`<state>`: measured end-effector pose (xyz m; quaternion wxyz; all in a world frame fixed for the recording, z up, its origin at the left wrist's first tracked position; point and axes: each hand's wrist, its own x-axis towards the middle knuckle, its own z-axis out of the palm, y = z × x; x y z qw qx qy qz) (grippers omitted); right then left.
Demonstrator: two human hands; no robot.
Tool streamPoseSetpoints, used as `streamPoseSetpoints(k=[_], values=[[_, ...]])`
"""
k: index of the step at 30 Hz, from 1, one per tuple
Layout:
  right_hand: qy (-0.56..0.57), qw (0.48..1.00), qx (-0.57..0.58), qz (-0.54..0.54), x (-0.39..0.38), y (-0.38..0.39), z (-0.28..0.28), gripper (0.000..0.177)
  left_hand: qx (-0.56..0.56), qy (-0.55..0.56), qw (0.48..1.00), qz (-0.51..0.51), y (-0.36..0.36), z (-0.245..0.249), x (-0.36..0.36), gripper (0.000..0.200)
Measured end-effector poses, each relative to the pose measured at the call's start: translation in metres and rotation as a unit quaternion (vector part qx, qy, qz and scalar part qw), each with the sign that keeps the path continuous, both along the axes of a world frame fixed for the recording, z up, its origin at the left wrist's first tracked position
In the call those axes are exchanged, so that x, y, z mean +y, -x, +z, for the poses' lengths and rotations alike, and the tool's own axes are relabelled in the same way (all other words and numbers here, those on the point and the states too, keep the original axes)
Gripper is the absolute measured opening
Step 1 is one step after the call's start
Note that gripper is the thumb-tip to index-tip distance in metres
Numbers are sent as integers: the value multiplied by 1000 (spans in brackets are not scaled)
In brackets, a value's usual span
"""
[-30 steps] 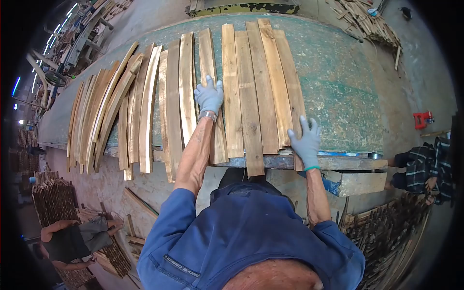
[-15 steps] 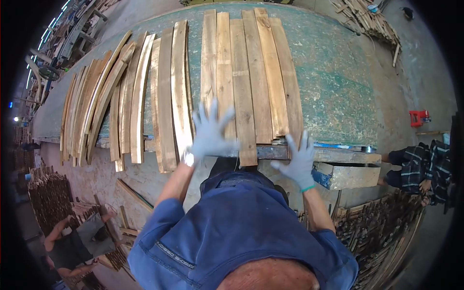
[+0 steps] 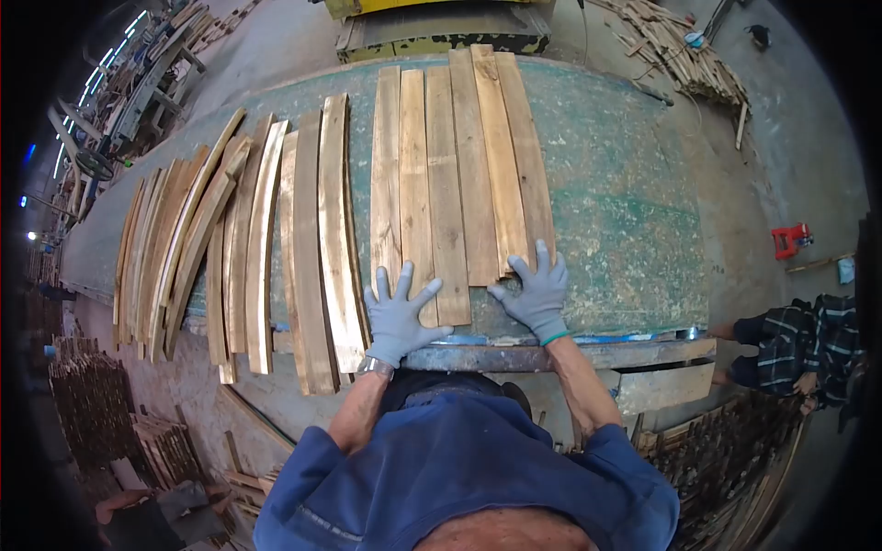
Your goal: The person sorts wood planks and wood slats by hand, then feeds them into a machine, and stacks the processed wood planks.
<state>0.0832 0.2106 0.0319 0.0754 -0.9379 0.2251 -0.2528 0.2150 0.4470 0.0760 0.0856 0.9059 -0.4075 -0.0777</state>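
Note:
Several wooden boards [image 3: 447, 184] lie side by side on the green worn tabletop [image 3: 625, 202]. My left hand [image 3: 400, 317], in a grey glove, is spread over the near ends of the left boards of this group. Fingers apart, my right hand [image 3: 536, 292], also gloved, rests at the near ends of the right boards. Neither hand is closed round a board. To the left of my left hand lie more boards [image 3: 340, 230], some of them curved, with their near ends past the table's front edge.
A metal box [image 3: 666, 387] sits below the table's front edge at right. Stacked wood [image 3: 92, 399] stands at lower left, more at lower right. A yellow machine [image 3: 441, 28] is beyond the table. Other people are at the right [image 3: 799, 344] and lower left [image 3: 152, 523].
Both hands have come down onto the near ends of the boards. The board that stuck out past the front edge between them now lies farther in on the table. The camera view has shifted.

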Motion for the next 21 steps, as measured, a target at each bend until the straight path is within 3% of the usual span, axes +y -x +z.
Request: streamPoseSetpoints(k=[2, 6, 10, 12, 17, 21], values=[[-5, 1000, 18, -1, -11, -18, 4, 58, 10, -11, 999, 50, -2, 3, -9, 89], [3, 1000, 3, 20, -26, -31, 1, 59, -88, -10, 995, 55, 9, -16, -8, 90], [-13, 998, 59, 12, -24, -30, 9, 63, 7, -29, 996, 88, -2, -6, -29, 89], [-34, 996, 83, -2, -23, -38, 24, 69, 4, -34, 998, 58, -13, -6, -32, 89], [-10, 998, 69, 1, -62, -91, 10, 75, -23, -33, 999, 17, -78, -3, -74, 87], [48, 997, 54, -16, -112, -171, 7, 73, -68, -16, 996, 47, -154, -7, -128, 85]])
